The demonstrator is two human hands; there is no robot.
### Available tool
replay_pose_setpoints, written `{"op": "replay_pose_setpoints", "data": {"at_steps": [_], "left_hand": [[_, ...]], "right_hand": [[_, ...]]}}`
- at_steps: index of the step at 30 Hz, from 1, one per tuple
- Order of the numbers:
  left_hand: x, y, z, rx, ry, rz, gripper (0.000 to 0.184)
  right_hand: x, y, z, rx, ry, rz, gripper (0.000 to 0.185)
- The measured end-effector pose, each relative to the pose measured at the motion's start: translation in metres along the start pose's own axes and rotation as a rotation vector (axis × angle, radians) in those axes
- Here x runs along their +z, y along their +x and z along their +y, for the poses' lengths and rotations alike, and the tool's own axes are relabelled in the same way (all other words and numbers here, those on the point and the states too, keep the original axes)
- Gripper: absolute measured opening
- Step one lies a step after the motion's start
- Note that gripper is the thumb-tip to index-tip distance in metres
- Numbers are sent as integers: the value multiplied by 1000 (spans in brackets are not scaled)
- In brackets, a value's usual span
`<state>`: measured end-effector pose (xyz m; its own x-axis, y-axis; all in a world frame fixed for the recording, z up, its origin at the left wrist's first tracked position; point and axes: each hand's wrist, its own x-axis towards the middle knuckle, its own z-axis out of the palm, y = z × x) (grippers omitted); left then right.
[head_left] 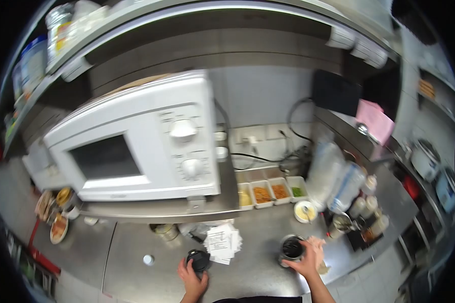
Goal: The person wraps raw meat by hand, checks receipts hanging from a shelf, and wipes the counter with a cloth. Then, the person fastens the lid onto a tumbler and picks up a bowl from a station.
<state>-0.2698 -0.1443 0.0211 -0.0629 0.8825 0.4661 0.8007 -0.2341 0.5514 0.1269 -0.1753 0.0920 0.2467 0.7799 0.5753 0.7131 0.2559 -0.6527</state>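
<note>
One steel counter (136, 272), near edge running along the person's dark clothing (260, 299), is carrying two items in hand; item one, a jar (283, 258) with dark contents or interior, is standing right of the counter's middle, toward the near edge; the right hand (304, 258) is gripping it, thumb lying across the near side, fingers bending around the right side by the rim; item two, a black lid-like piece (199, 259), is sitting left of the jar, well apart, the left hand's (193, 279) fingers curling around it, its exact kind escaping view; handling, by judgement: the jar is looking stiff, fairly weighty and perhaps slippery, its upper wall offering the best hold; the black piece is looking light and hard, its rim suiting a fingertip hold; edges and room: a stretch of steel is lying between the hands; paper slips (222, 244) are bordering the black piece at its far right; a crumpled wrap (317, 248) is crowding the jar's right; a white bowl (305, 211) is standing behind it, toward the back edge; a microwave (136, 146) is looming above the left hand's far side.
</note>
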Motion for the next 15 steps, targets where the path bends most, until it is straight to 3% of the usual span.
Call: {"op": "replay_pose_setpoints", "data": {"at_steps": [1,3,5,10,13,14,15], "left_hand": [[-1,2,2,-10,7,-3,73],[-2,3,5,-24,27,-3,72],[-5,2,7,-53,60,-24,72],[-9,1,5,-67,58,13,72],[-2,8,-3,42,0,50,72],[-37,18,48,44,13,155,56],[-34,18,45,40,-18,97,64]], "right_hand": [[-3,0,6,-50,-54,54,83],[-9,-8,18,58,-26,63,87],[-2,-20,59,55,120,125,90],[-3,-19,55,51,194,21,60],[-5,-23,93,83,238,-93,74],[-22,-12,50,21,50,-83,72],[-30,-8,40,-44,7,-95,77]]}}
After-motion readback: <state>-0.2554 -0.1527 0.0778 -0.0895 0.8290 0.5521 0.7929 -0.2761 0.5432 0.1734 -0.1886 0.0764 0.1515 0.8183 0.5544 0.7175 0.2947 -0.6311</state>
